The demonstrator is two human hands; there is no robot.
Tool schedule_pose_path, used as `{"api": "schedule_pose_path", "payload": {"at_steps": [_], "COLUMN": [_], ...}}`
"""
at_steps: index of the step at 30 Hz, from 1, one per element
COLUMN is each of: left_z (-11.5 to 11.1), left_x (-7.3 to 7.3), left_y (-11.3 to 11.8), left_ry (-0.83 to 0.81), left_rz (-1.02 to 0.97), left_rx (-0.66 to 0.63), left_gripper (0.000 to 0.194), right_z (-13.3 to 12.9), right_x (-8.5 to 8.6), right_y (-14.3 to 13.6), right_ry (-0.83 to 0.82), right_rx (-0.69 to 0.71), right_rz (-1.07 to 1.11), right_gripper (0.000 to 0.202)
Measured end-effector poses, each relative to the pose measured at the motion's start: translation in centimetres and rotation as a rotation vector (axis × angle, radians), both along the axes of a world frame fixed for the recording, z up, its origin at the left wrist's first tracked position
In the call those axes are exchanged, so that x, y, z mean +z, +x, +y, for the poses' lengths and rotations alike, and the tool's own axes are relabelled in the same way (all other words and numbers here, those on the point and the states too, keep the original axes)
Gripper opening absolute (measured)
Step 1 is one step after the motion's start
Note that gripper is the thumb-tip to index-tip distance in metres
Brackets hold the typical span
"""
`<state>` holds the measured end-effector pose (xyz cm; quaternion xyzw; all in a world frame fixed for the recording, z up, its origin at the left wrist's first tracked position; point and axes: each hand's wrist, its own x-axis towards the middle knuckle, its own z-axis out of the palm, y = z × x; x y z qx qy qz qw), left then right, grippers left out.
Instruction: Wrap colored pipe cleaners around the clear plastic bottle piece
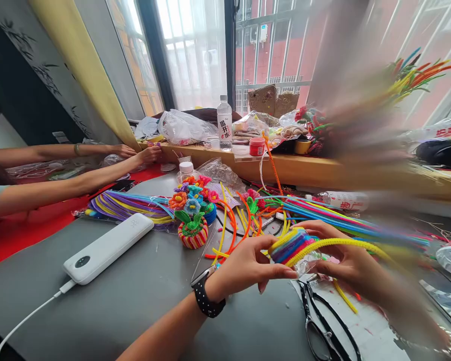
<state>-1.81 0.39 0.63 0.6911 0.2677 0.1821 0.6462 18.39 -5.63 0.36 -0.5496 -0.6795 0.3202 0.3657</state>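
Note:
Between my two hands is a small pot wrapped in rows of colored pipe cleaners (290,246), tilted on its side. My left hand (253,263), with a black watch strap on the wrist, grips it from the left with thumb and fingers. My right hand (340,255) closes on its right side, where some clear plastic shows. A loose yellow pipe cleaner (346,243) runs from the pot across my right hand, blurring at the far right. Black scissors (325,326) lie just below on white paper (368,321).
A finished pipe-cleaner flower pot (193,233) stands left of my hands. Bundled pipe cleaners (131,208) lie behind a white power bank (108,248) with a cable. At the left, a co-worker's hands (148,153) work near the sill. A water bottle (224,125) stands on the ledge.

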Motion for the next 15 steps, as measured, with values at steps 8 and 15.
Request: {"api": "schedule_pose_path", "payload": {"at_steps": [8,15], "left_z": [0.4,0.8], "left_x": [0.3,-0.3], "left_y": [0.4,0.3], "left_ry": [-0.003,0.274], "left_rz": [-0.044,-0.059], "left_rx": [0.117,0.338], "left_gripper": [0.030,0.033], "right_z": [0.0,-4.7], "right_x": [0.0,-4.4], "right_y": [0.6,-0.8], "right_ry": [-0.075,-0.215], "right_rx": [-0.200,-0.321], "right_rz": [-0.235,-0.681], "right_gripper": [0.061,0.023]}}
